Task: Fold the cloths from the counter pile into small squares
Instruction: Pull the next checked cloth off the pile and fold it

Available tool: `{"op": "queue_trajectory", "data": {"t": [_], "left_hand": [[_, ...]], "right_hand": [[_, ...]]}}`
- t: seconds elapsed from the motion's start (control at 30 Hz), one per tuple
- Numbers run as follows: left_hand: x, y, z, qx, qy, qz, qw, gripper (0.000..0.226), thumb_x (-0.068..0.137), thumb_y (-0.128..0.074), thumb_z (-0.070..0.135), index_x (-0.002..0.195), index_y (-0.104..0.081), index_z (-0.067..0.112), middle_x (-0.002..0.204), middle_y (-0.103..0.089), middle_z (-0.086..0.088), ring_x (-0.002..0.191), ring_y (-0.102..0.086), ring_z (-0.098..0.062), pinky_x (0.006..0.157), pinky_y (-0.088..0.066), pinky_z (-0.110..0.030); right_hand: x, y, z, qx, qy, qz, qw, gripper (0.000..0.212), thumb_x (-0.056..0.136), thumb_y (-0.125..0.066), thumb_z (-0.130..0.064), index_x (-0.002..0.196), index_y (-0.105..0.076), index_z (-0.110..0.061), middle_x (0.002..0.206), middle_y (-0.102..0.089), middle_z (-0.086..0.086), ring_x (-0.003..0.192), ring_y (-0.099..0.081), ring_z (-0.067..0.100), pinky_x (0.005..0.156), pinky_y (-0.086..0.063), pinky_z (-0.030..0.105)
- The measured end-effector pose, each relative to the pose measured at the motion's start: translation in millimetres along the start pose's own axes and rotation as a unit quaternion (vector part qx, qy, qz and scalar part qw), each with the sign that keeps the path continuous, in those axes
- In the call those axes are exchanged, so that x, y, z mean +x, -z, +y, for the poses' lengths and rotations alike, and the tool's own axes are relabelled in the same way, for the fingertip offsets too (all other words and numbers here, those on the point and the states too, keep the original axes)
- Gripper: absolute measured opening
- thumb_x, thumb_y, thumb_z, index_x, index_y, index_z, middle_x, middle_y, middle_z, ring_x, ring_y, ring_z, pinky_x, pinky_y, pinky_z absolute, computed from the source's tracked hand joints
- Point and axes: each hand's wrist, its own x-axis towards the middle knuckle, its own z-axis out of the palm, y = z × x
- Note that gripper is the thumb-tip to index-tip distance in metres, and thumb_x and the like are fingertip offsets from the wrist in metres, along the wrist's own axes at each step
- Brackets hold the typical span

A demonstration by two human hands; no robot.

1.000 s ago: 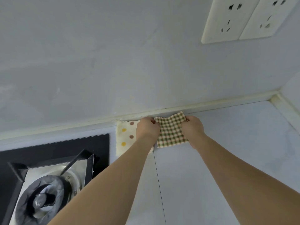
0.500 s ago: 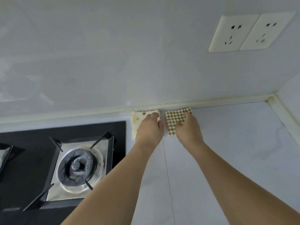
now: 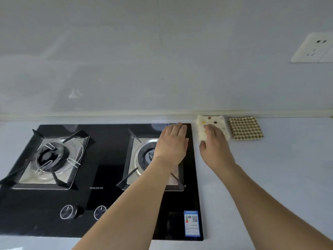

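A black gas hob (image 3: 100,179) sits in the pale counter (image 3: 279,177). The left hand (image 3: 171,143) hovers over it, fingers relaxed. The right hand (image 3: 215,145), fingers loose, overlaps the folded dotted cloth (image 3: 209,121); just beside that lies the folded checked cloth (image 3: 246,128).

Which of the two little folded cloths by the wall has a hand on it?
The cream cloth with coloured dots, nearer the black glass stove. The right hand reaches over it; the brown checked cloth beside it lies untouched.
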Motion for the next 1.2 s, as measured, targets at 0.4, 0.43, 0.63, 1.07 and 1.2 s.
{"op": "queue_trajectory", "data": {"t": [0.4,0.43,0.63,1.07,1.2], "left_hand": [[-102,60,-146,0.021,0.067,0.004,0.998,0.047,0.101,-0.039,0.03,0.144,-0.038,0.011,0.147,-0.041,-0.005,0.138,-0.034,-0.023,0.119,-0.021,-0.037],[-107,63,-152,0.021,0.073,0.008,0.997,0.047,0.101,-0.04,0.029,0.144,-0.039,0.01,0.147,-0.041,-0.005,0.137,-0.034,-0.023,0.118,-0.021,-0.037],[-142,94,-219,0.026,0.095,0.023,0.995,0.048,0.101,-0.042,0.031,0.145,-0.036,0.012,0.148,-0.04,-0.004,0.138,-0.033,-0.023,0.116,-0.022,-0.034],[-235,149,-416,0.026,0.105,-0.012,0.994,0.043,0.101,-0.04,0.03,0.142,-0.036,0.016,0.146,-0.039,0.0,0.135,-0.034,-0.021,0.115,-0.024,-0.034],[-252,165,-449,0.019,0.14,0.021,0.99,0.043,0.099,-0.044,0.028,0.14,-0.041,0.012,0.143,-0.043,-0.003,0.131,-0.038,-0.024,0.112,-0.027,-0.033]], "right_hand": [[-33,-53,-160,0.006,0.036,-0.065,0.997,0.055,0.095,-0.053,-0.018,0.145,-0.031,-0.011,0.151,-0.033,0.008,0.142,-0.028,0.023,0.117,-0.028,0.04],[-32,-55,-169,-0.001,0.041,-0.068,0.997,0.056,0.095,-0.053,-0.02,0.146,-0.03,-0.013,0.152,-0.032,0.006,0.142,-0.028,0.022,0.117,-0.027,0.039],[-38,-82,-247,0.01,0.053,-0.06,0.997,0.052,0.095,-0.052,-0.017,0.143,-0.033,-0.011,0.149,-0.036,0.008,0.139,-0.033,0.022,0.114,-0.029,0.033],[-46,-166,-442,0.092,0.056,-0.086,0.99,0.051,0.096,-0.05,-0.015,0.145,-0.033,-0.012,0.148,-0.037,0.005,0.136,-0.037,0.017,0.108,-0.031,0.027],[-43,-184,-473,0.107,0.073,-0.097,0.987,0.049,0.095,-0.051,-0.015,0.142,-0.037,-0.014,0.145,-0.039,0.003,0.128,-0.046,0.018,0.108,-0.04,0.033]]}}
